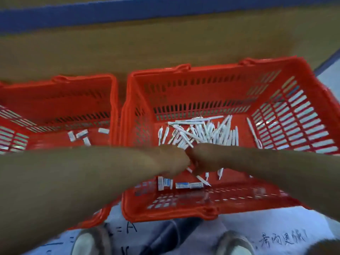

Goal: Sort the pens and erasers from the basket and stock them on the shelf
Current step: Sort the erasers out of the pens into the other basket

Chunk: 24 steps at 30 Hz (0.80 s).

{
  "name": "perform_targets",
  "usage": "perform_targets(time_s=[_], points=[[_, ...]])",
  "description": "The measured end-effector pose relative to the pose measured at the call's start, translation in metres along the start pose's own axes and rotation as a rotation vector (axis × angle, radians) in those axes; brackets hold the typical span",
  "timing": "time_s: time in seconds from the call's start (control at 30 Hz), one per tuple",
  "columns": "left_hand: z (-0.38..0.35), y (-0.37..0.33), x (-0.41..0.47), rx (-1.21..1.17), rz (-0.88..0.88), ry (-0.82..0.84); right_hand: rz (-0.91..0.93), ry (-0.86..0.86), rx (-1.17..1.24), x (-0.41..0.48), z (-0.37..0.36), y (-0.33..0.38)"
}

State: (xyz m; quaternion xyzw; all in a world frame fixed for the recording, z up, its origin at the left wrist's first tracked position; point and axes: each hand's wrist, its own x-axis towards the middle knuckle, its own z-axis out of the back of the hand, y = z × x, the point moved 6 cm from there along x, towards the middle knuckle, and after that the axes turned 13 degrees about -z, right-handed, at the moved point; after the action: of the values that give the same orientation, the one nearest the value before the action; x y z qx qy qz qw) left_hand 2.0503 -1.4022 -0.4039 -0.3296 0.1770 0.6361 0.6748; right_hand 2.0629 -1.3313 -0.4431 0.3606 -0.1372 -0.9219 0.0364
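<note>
Nearer than the grip, erasers [181, 185] lie along the near wall of the red basket [171, 217]. Our left hand [174, 160] and right hand [204, 159] touch, fingers blurred, so we cannot tell whether they pinch anything. Beyond them the pens [202, 133] point mostly away from us, bare floor at their left.

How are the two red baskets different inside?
The left basket holds only the few erasers. The right basket holds a big heap of pens, plus the near erasers by its front wall.
The left hand and right hand both reach into the right basket; neither is in the left basket.
The picture's edge cuts off the left basket, while the right basket shows almost whole.
Both are red slotted plastic.
</note>
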Motion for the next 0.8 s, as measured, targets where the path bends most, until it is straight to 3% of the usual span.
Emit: perform_targets(time_s=[0.17, 0.3, 0.5, 0.63, 0.8], points=[[-0.064, -0.004, 0.031, 0.125, 0.093, 0.294, 0.141, 0.070, -0.325, 0.013, -0.044, 0.004], [-0.082, -0.006, 0.041, 0.092, 0.158, 0.356, 0.250, 0.067, -0.598, 0.018, -0.060, 0.007], [-0.066, 0.000, 0.043, -0.011, 0.133, 0.162, 0.121, -0.188, -0.467, 0.030, -0.037, -0.015], [-0.056, 0.021, 0.040, -0.210, 0.268, -0.006, -0.076, -0.316, -0.214, 0.033, -0.011, -0.046], [-0.057, 0.047, 0.045, -0.337, 0.450, -0.298, 0.023, -0.189, 0.019, 0.023, -0.024, -0.028]])
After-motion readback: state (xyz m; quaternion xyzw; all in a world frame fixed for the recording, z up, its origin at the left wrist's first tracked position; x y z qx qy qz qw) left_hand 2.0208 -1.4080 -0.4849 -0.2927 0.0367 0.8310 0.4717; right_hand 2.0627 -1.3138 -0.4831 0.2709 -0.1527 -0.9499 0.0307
